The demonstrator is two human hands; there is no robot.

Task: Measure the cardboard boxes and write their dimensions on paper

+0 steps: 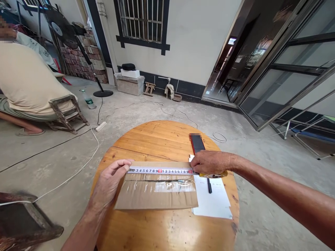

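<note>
A taped cardboard box (pixel 157 200) lies on the round wooden table (pixel 154 139). Across its top stretches the white blade of a tape measure (pixel 172 171), printed with black and red numbers. My left hand (pixel 107 183) pinches the blade's end at the box's left edge, thumb on top. At the right edge, my right hand (pixel 210 161) is closed around the yellow tape measure case, which is partly hidden beneath it. White paper sheets (pixel 214 205) stick out to the right of the box, with a black pen (pixel 209 185) on them. Past my right hand lies a dark phone with a red edge (pixel 197 143).
To the left a person (pixel 31 83) sits on a low wooden chair (pixel 66 113), near a standing fan (pixel 103 93) and a plastic bottle (pixel 89 100). Cables and a power strip (pixel 101 126) cross the concrete floor. Another wooden stool (pixel 26 219) stands at lower left.
</note>
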